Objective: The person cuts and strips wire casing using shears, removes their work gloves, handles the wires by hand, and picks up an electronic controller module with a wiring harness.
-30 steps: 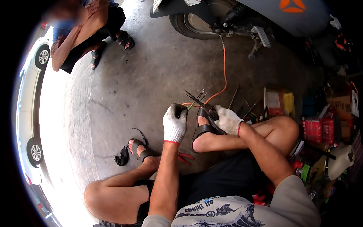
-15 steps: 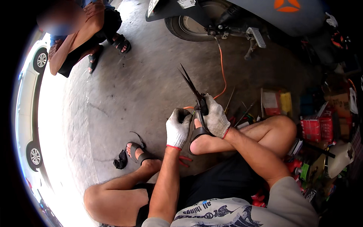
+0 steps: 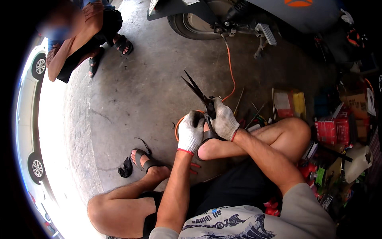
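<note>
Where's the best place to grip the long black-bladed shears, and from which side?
By the handle end, low down, where the white-gloved left hand and right hand already sit. The long black-bladed shears point up and away with the blades spread, tips apart, so I'd come from below, on the person's side, clear of the edges.

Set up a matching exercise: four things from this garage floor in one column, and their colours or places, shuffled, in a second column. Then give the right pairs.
Things:
1. shears
2. hose
3. rag
4. jug

Colours or places:
A. orange, running across the concrete toward the scooter
B. white, at the far right among the clutter
C. dark, blades open and pointing up-left, held by the left hand and right hand
D. black, crumpled on the floor beside the sandalled left foot

Pairs: 1-C, 2-A, 3-D, 4-B
</note>
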Motion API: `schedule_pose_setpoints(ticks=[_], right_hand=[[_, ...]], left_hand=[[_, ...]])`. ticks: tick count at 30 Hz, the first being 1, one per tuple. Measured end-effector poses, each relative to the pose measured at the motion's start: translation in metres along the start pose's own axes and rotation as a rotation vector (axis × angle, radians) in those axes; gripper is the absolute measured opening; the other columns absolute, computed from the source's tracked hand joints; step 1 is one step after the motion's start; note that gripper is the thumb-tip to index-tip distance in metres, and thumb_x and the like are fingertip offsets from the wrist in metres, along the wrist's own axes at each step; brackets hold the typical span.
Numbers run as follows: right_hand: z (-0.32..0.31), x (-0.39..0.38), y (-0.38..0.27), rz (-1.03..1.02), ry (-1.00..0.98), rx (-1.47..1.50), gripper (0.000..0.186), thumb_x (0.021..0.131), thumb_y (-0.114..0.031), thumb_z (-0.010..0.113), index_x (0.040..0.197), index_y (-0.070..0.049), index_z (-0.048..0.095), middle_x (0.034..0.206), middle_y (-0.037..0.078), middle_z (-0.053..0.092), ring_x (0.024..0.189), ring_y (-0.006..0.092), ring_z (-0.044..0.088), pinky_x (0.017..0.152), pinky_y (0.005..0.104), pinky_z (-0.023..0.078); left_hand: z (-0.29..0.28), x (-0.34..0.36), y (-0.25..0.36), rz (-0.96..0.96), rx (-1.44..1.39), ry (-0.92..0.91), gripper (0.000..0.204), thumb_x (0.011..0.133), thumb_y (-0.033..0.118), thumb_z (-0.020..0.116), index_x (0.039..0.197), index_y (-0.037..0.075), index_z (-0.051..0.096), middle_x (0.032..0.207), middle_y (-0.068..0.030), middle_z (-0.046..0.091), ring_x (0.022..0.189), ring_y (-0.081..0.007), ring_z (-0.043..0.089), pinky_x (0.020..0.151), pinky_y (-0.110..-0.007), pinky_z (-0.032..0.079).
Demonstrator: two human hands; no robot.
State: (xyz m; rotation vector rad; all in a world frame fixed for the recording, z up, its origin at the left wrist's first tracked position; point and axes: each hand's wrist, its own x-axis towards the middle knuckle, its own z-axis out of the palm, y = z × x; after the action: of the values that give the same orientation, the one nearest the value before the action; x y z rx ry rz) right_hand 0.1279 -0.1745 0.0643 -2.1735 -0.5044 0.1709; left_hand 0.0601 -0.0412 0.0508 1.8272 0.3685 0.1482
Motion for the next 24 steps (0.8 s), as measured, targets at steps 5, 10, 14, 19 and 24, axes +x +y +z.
schedule_pose_setpoints(ticks=[5,10,14,19,24], right_hand=[[-0.008,0.01,0.04,0.099,0.187,-0.134,0.037,0.081,-0.01,0.069,0.111,0.003,0.053,0.084,0.027,0.066,0.085,0.0451,0.065,0.072,0.0506,0.052],[-0.043,0.041,0.048,0.293,0.298,0.102,0.019,0.082,-0.014,0.071,0.092,-0.001,0.06,0.072,0.009,0.063,0.065,0.0192,0.061,0.059,0.0357,0.048],[-0.036,0.024,0.034,0.278,0.256,0.28,0.019,0.084,-0.006,0.071,0.098,-0.003,0.058,0.071,-0.001,0.056,0.062,0.0088,0.052,0.057,0.0279,0.046],[-0.039,0.007,-0.006,0.264,0.12,0.372,0.025,0.083,-0.007,0.072,0.102,-0.003,0.056,0.074,0.004,0.06,0.066,0.0167,0.059,0.062,0.0324,0.049],[-0.037,-0.007,-0.005,0.129,-0.094,-0.065,0.034,0.082,-0.02,0.073,0.106,-0.005,0.054,0.089,0.02,0.068,0.088,0.0428,0.065,0.073,0.0482,0.053]], left_hand=[[0.002,-0.007,0.005,0.015,0.097,-0.02,0.014,0.084,0.004,0.064,0.096,-0.001,0.065,0.091,-0.0216,0.066,0.087,-0.0381,0.064,0.078,-0.041,0.051],[-0.002,-0.011,-0.026,-0.109,-0.104,0.044,0.009,0.091,0.002,0.063,0.097,-0.004,0.062,0.082,-0.0074,0.066,0.067,-0.0127,0.06,0.063,-0.027,0.05],[-0.008,-0.006,-0.011,-0.294,-0.291,0.017,0.012,0.092,0.005,0.064,0.101,-0.002,0.061,0.085,-0.008,0.067,0.069,-0.0129,0.064,0.057,-0.025,0.05],[-0.015,-0.004,-0.022,-0.353,-0.387,0.038,0.011,0.092,0.005,0.066,0.099,-0.002,0.063,0.086,-0.007,0.068,0.073,-0.0116,0.064,0.059,-0.026,0.053],[-0.019,-0.001,-0.018,-0.37,-0.41,0.049,0.012,0.093,0.007,0.064,0.1,-0.003,0.063,0.086,-0.0073,0.069,0.073,-0.0128,0.065,0.059,-0.026,0.053]])
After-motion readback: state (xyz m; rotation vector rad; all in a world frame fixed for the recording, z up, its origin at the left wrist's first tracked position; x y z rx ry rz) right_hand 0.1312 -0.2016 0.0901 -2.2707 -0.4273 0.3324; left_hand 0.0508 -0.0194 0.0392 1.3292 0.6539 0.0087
